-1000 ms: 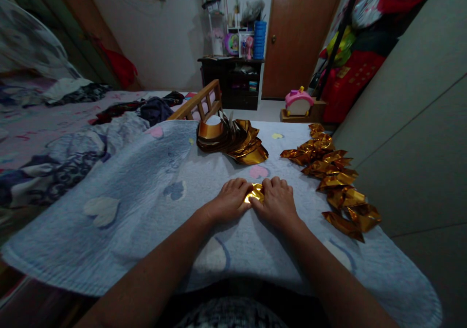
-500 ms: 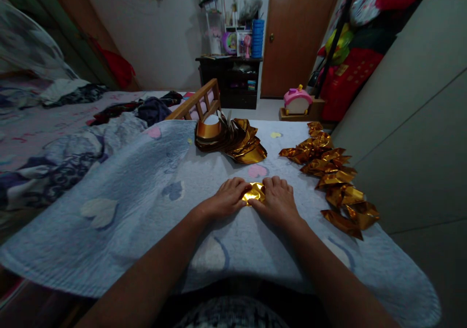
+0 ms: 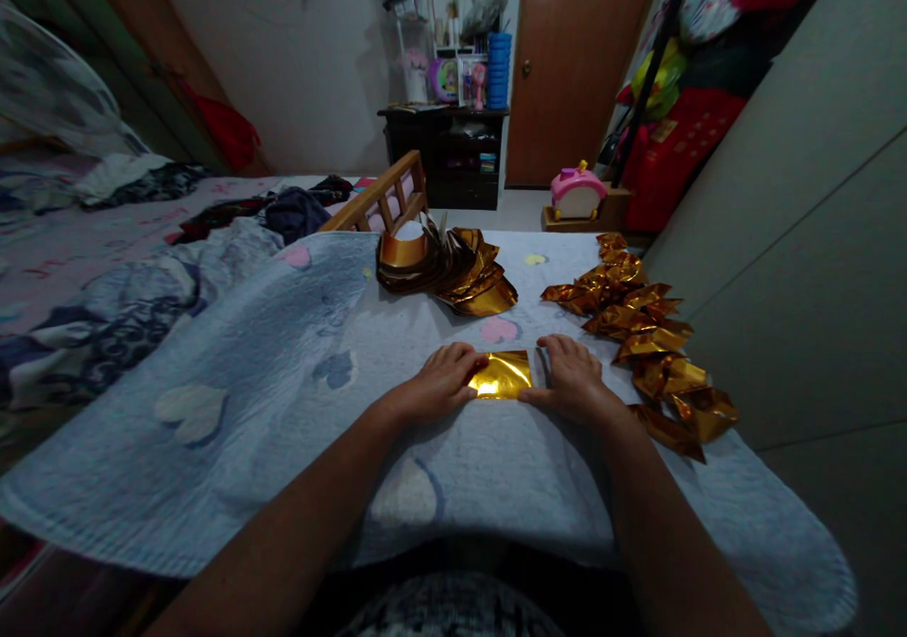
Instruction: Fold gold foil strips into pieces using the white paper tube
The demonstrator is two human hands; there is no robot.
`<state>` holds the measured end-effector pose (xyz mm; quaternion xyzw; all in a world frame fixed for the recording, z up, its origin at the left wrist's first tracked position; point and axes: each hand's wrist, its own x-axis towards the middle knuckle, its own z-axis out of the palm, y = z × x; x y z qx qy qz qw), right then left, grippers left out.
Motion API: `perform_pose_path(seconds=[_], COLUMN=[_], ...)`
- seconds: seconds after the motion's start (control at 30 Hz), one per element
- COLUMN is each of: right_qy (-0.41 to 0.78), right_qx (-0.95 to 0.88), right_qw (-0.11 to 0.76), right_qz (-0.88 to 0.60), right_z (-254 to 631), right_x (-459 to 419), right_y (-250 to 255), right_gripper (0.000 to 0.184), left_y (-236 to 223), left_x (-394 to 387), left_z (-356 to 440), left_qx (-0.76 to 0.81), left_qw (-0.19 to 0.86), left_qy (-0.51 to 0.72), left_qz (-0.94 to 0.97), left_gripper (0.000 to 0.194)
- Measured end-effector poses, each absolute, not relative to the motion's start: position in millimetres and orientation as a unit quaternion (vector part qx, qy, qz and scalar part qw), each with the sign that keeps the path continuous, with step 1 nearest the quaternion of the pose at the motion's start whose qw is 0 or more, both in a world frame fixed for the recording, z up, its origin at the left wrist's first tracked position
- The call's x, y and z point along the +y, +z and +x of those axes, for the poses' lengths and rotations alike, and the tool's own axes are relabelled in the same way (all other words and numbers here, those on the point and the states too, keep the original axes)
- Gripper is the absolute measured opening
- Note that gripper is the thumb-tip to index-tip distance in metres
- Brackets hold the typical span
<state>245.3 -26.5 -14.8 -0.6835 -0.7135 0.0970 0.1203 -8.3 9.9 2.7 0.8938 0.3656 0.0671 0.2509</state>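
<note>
The gold sheet (image 3: 502,375) lies flat on the pale blue cloth (image 3: 283,448), between the two hands. The left hand (image 3: 443,382) grips its left end, thumb at the near edge and fingers at the far one. The right hand (image 3: 575,382) is open beside the right end, its thumb (seemingly touching) at the near corner. Beyond sits a fanned pile of gold paper (image 3: 457,268); folded gold pieces (image 3: 648,342) lie to the right.

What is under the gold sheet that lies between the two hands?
The gold sheet lies over the blue blanket, seen along the sheet's near edge. What is directly beneath is covered and cannot be seen.
</note>
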Motion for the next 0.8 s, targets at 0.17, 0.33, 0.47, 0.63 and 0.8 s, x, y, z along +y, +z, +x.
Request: perform_pose_path(seconds=[0.17, 0.33, 0.47, 0.63, 0.8], right_qy=[0.149, 0.14, 0.156, 0.169, 0.177], right_qx=[-0.731, -0.736, -0.793, -0.83, -0.833], right_qw=[0.146, 0.245, 0.229, 0.162, 0.169], right_qz=[-0.65, -0.615, -0.542, -0.506, -0.497], right_z=[257.8, 256.3, 234.8, 215.2, 216.0], right_x=[-30.8, -32.1, -33.8, -35.1, -31.9], right_y=[-8.2, 6.6, 13.5, 9.9, 7.3], right_gripper=[0.068, 0.051, 0.022, 0.011, 0.006], left_y=[7.3, 7.1, 1.4, -3.4, -3.0], left_x=[9.0, 8.2, 7.6, 5.8, 4.2], left_z=[-8.2, -8.9, -9.6, -8.3, -6.4], left_qx=[0.357, 0.348, 0.352, 0.359, 0.338], left_qw=[0.254, 0.258, 0.25, 0.234, 0.22], left_qy=[0.069, 0.076, 0.09, 0.12, 0.174], left_qz=[0.896, 0.898, 0.897, 0.895, 0.898], left_gripper=[0.047, 0.051, 0.058, 0.052, 0.035])
